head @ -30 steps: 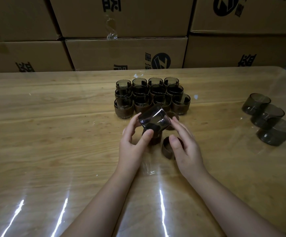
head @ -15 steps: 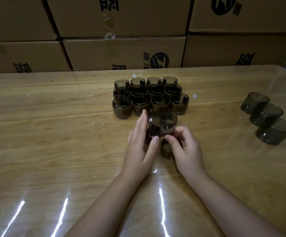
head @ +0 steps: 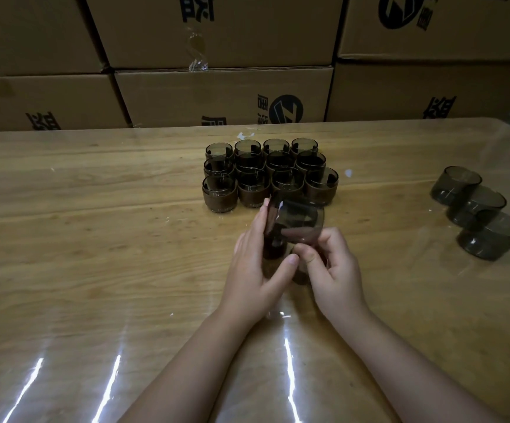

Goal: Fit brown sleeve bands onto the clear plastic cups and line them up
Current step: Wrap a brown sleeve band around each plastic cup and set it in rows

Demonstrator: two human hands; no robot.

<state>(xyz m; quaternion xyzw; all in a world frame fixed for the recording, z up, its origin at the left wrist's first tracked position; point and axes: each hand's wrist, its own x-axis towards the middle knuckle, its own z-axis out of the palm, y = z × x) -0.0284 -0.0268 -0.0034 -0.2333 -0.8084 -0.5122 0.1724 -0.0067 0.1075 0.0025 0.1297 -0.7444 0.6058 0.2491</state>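
A smoky clear cup (head: pixel 298 222) is held between both hands just above the table, its mouth turned away from me. My left hand (head: pixel 255 270) lies along its left side, fingers straight and thumb up against its base. My right hand (head: pixel 333 270) pinches the cup's lower right edge with curled fingers. Loose brown sleeve bands (head: pixel 275 248) lie under the cup, largely hidden by the hands. Behind them a block of several banded cups (head: pixel 270 175) stands in neat rows. Three bare cups (head: pixel 479 213) lie on their sides in a line at the right.
The wooden table (head: pixel 95 239) has a glossy clear cover with light streaks near me. Stacked cardboard boxes (head: pixel 217 87) wall off its far edge. The table's right corner curves off at the far right.
The cup was tilted with its base toward me and has turned mouth-away. My right hand left the loose band on the table and closed on the cup's lower edge; both hands drew together.
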